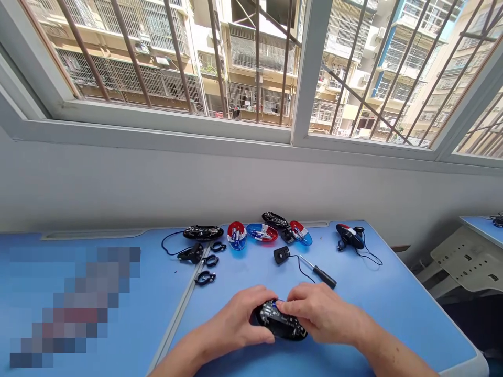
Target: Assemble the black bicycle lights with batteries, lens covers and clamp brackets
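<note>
A black oval casing (280, 329) with a circuit board (278, 315) inside lies near the table's front, its open face up. My left hand (245, 317) grips the casing's left end, thumb on the near side and fingers on the far side. My right hand (320, 314) is closed at its right end, the index fingertip pressing on the board beside a small blue part. What lies under the right fingers is hidden. Just beyond sit a black horn-like unit (281, 255) on a thin cable and a screwdriver (324, 276) with a black handle.
Along the back lie red-and-blue clear covers (262, 232), black oval casings (203, 232) and a cabled black mount (192, 253). Black ring clamps (205, 278) sit by the table seam. An assembled unit (350, 236) is at right. A pixelated area (74, 314) covers the left.
</note>
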A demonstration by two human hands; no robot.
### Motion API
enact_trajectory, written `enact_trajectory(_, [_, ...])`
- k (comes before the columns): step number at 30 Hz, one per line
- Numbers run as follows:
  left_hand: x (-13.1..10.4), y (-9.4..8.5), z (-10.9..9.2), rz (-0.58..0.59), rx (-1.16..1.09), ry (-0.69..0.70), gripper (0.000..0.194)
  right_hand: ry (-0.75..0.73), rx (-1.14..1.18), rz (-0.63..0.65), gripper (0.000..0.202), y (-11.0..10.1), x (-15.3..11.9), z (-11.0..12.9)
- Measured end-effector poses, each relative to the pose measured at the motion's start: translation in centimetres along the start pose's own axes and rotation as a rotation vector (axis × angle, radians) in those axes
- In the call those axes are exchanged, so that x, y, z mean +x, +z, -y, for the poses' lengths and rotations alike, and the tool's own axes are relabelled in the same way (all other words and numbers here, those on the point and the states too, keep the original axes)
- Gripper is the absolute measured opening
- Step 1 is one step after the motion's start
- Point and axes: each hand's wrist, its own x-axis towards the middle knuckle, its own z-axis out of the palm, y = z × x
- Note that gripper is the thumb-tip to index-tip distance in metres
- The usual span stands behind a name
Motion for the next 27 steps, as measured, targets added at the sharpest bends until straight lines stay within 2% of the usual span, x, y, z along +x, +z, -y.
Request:
enact_trajectory(5, [0.0, -0.1, -0.1, 0.006, -0.027, -0.034, 0.034, 0.063, 0.103, -0.037, 0.039, 0.4, 0.3, -0.1])
enact_trajectory(9, [0.0, 0.1, 0.1, -0.028, -0.021, 0.007, 0.032, 0.157, 0.292, -0.044, 0.038, 0.0, 0.3, -0.4])
enact_trajectory(11, [0.0, 0.2, 0.3, -0.073, 0.004, 0.022, 0.032, 0.213, 0.334, 0.002, 0.045, -0.4, 0.1, -0.7])
enact_trajectory(15, [0.0, 0.2, 0.9, -0.176, 0.051, 0.042, 0.029, 0.310, 0.278, 0.145, 0.072, -1.2, -0.4, -1.0])
enact_trajectory(17, [0.0, 0.1, 1.1, -0.213, 0.069, 0.052, 0.028, 0.344, 0.231, 0.172, 0.076, -1.2, -0.4, -0.9])
enact_trajectory(24, [0.2, 0.2, 1.7, -0.252, 0.120, 0.089, 0.035, 0.381, 0.003, 0.166, 0.044, -0.5, 0.6, -0.2])
enact_trajectory(27, [0.1, 0.2, 1.7, -0.242, 0.123, 0.090, 0.041, 0.361, 0.003, 0.141, 0.039, -0.4, 0.6, -0.4])
